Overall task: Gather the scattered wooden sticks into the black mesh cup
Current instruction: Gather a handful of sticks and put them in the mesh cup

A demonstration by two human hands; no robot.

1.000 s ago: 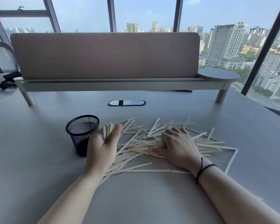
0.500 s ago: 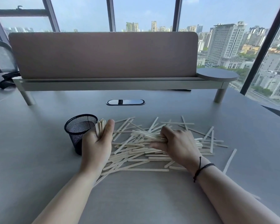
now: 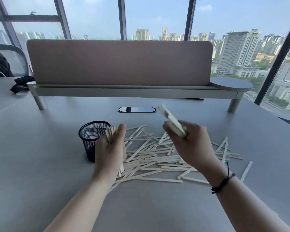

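Observation:
A pile of pale wooden sticks (image 3: 157,158) lies scattered on the grey table (image 3: 40,164). The black mesh cup (image 3: 90,139) stands upright at the pile's left edge. My left hand (image 3: 110,151) sits just right of the cup and grips a small upright bundle of sticks (image 3: 110,133) whose tips are level with the cup's rim. My right hand (image 3: 191,144) is raised above the pile, blurred, clutching a second bundle of sticks (image 3: 171,120) that points up and to the left.
A desk divider on a raised shelf (image 3: 124,91) crosses the table's far side, with a cable port (image 3: 136,109) in front of it. A lone stick (image 3: 246,169) lies off to the right. A chair and dark cloth (image 3: 22,82) are far left.
My right hand closed on a bundle of sticks in the pile and lifted it clear of the table. My left hand stayed by the cup with its bundle.

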